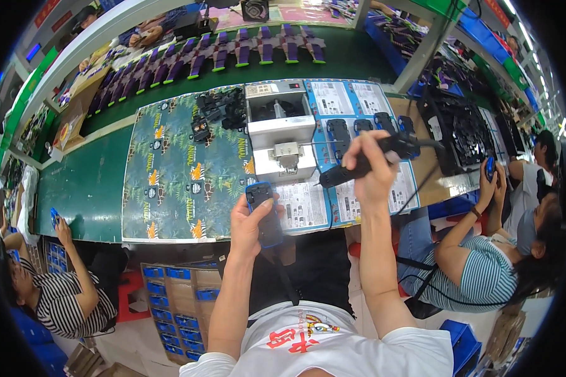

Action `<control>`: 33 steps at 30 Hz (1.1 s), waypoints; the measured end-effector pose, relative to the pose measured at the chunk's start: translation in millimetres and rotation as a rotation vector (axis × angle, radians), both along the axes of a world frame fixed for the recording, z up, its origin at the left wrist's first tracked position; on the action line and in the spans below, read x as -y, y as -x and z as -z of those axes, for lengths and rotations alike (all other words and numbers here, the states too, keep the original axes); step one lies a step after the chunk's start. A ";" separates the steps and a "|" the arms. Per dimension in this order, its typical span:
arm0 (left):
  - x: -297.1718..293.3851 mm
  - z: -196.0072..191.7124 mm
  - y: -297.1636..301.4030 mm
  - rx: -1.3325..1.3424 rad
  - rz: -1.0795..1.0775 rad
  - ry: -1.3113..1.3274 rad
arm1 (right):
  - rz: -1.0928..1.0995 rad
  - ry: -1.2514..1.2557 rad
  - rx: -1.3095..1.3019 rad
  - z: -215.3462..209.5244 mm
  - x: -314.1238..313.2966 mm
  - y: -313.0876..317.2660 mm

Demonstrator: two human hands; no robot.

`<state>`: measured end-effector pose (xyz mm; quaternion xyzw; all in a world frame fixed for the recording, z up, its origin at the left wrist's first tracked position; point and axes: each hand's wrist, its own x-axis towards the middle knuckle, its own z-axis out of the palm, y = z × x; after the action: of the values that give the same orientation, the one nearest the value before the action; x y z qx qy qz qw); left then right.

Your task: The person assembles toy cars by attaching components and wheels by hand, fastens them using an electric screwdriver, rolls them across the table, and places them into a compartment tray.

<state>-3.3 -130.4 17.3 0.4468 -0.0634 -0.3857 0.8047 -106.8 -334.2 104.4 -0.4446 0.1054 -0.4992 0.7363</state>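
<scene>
My left hand (pixel 246 225) is closed round a toy car part (pixel 265 221), a black underside with a blue edge, above the table's front edge. My right hand (pixel 372 164) grips a black electric screwdriver (pixel 337 176) with a cable at its back end. The screwdriver's tip points left toward the toy car part and is apart from it. Between and beyond my hands stands a silver metal screw feeder (pixel 287 129). Several similar car parts (pixel 339 139) lie on printed sheets beyond my right hand.
Small black parts (pixel 222 113) are heaped left of the feeder. At right stands a black tray (pixel 456 132) of dark parts. Purple-and-green pieces (pixel 242 51) line the green belt at the back. People work on both sides, holding blue parts. A cardboard carton (pixel 179 308) with blue parts stands below left.
</scene>
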 end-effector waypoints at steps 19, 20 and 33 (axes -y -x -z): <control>-1.6 -2.6 -5.8 -0.086 0.038 -0.013 | -0.032 0.541 -0.181 -54.9 -50.8 -74.5; -1.4 -3.5 -6.4 -0.090 0.033 0.005 | -0.035 0.541 -0.209 -53.8 -48.2 -76.3; 1.2 -5.3 -4.1 0.021 0.038 -0.023 | -0.232 0.281 0.082 -37.7 -65.2 -46.9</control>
<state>0.9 -131.6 22.6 0.4588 -0.0756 -0.3969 0.7914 -60.0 -268.9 142.1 -0.5315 -0.0474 -0.4382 0.7234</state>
